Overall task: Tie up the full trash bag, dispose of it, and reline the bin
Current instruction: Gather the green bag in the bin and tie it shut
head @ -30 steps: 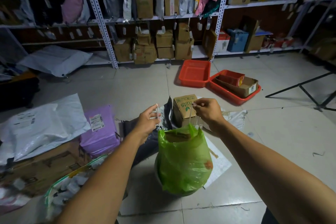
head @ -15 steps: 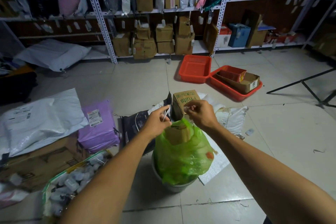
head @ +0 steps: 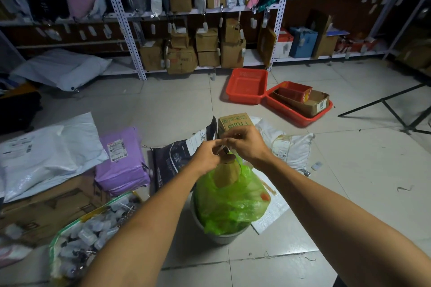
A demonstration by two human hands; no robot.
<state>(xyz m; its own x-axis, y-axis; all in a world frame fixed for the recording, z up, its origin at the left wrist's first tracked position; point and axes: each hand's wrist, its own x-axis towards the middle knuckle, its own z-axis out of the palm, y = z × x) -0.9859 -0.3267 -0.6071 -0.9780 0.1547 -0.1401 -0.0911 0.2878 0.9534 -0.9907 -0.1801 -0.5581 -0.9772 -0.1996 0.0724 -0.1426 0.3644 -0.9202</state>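
Observation:
A full green trash bag [head: 231, 202] bulges out of a pale round bin [head: 219, 236] on the tiled floor in front of me. A brown cardboard piece [head: 226, 173] sticks up through the bag's mouth. My left hand [head: 205, 156] and my right hand [head: 245, 144] meet just above it, each pinching a thin pale drawstring of the bag. The fingers touch over the bag's top, and the knot itself is hidden behind them.
Parcels crowd the floor: a purple mailer [head: 121, 161], a white mailer [head: 46, 154], a dark mailer [head: 177, 158], a carton [head: 235, 122], a clear bag of bottles [head: 86, 235]. Red trays [head: 247, 85] lie ahead. Shelving [head: 121, 18] lines the back; a black stand [head: 394, 109] lies at right.
My hands, held apart with the drawstrings stretched out, have come together above the bag. The bag has settled lower into the bin.

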